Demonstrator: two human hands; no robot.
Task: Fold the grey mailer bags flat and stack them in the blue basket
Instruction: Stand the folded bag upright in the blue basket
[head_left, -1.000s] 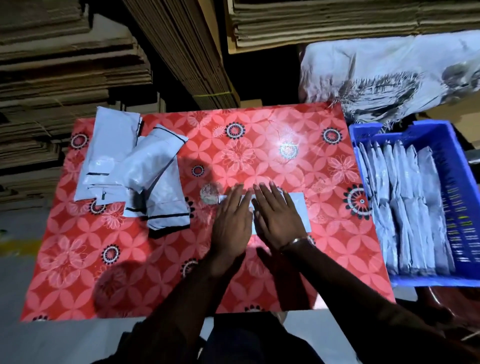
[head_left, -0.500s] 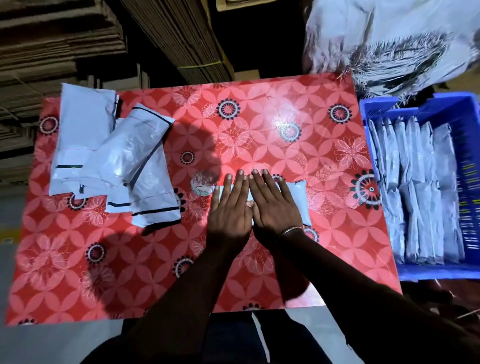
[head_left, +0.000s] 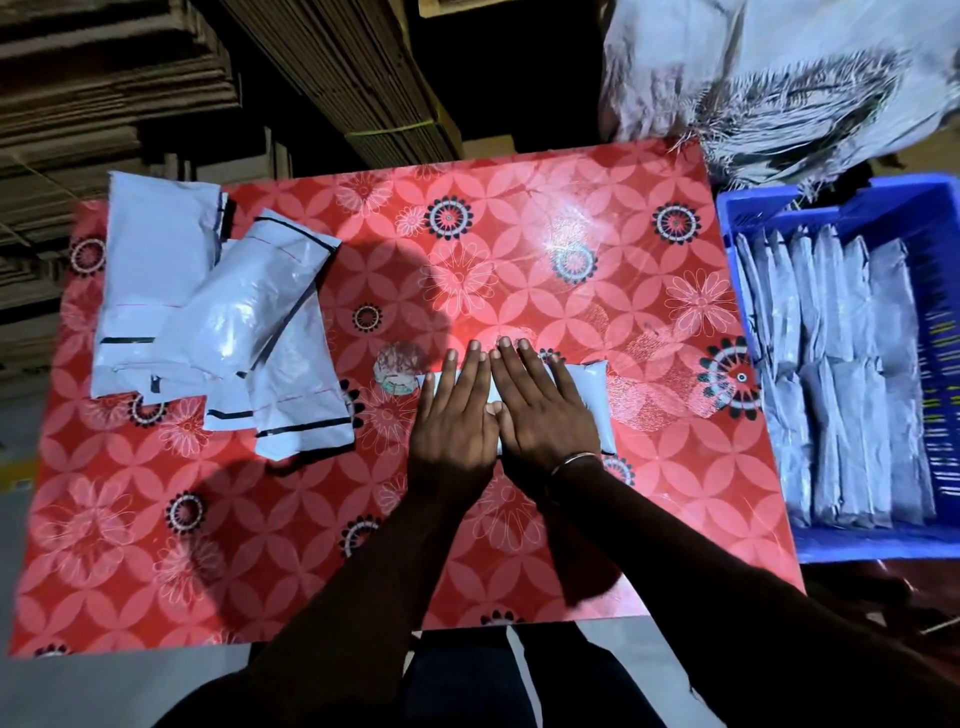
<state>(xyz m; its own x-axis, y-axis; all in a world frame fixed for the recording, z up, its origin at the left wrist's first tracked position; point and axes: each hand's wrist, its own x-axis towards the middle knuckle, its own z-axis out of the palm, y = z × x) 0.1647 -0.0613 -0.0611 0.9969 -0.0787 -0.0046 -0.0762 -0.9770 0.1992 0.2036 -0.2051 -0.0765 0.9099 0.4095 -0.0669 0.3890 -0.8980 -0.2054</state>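
Observation:
A folded grey mailer bag (head_left: 589, 402) lies on the red floral table (head_left: 519, 249), mostly hidden under my hands. My left hand (head_left: 453, 415) and my right hand (head_left: 540, 410) press flat on it side by side, fingers straight and pointing away from me. A loose pile of unfolded grey mailer bags (head_left: 208, 322) sits at the table's far left. The blue basket (head_left: 935, 291) stands off the table's right edge, holding several folded grey bags (head_left: 841, 374) upright in rows.
Stacks of flattened cardboard (head_left: 130, 104) rise behind and to the left of the table. A large white sack (head_left: 779, 78) with frayed edges lies behind the basket. The grey floor shows at the lower left.
Both hands stay pressed on the folded bag. The view has shifted a little, so the table sits slightly lower and nearer in the frame.

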